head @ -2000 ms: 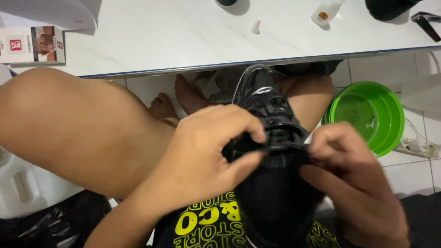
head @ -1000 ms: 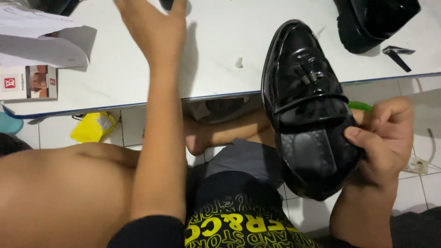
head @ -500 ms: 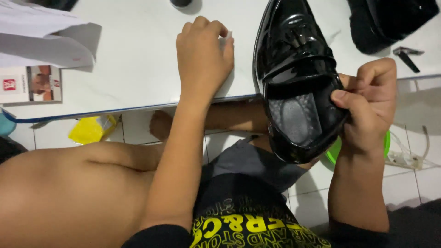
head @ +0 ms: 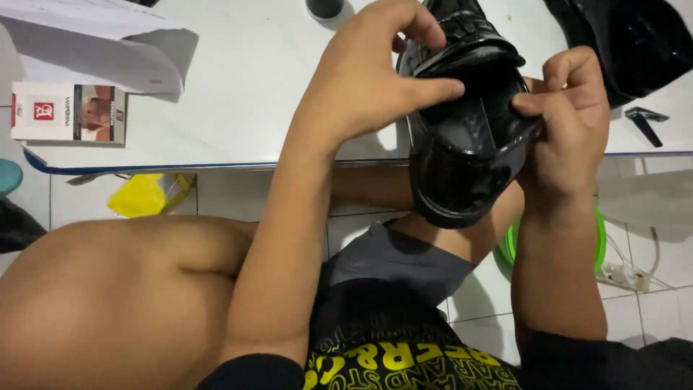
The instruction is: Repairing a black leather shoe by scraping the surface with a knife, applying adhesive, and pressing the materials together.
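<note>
Now both hands grip a glossy black shoe [head: 462,144] at the edge of the white surface [head: 238,101], its opening facing the camera. The left hand [head: 361,79] pinches the tongue between thumb and fingers; the right hand [head: 570,123] closes on the opening's right rim. A green basin [head: 598,245] sits on the floor below.

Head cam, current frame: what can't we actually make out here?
- Toe of the black shoe: cut off by the top edge.
- Inside of the shoe's opening: dark, partly covered by the left hand and right hand.
- Second black shoe: cropped by the top and right edges.
- Green basin: mostly hidden behind the right forearm.
- Dark round object on the white table: only its lower part shows, kind unclear.
</note>
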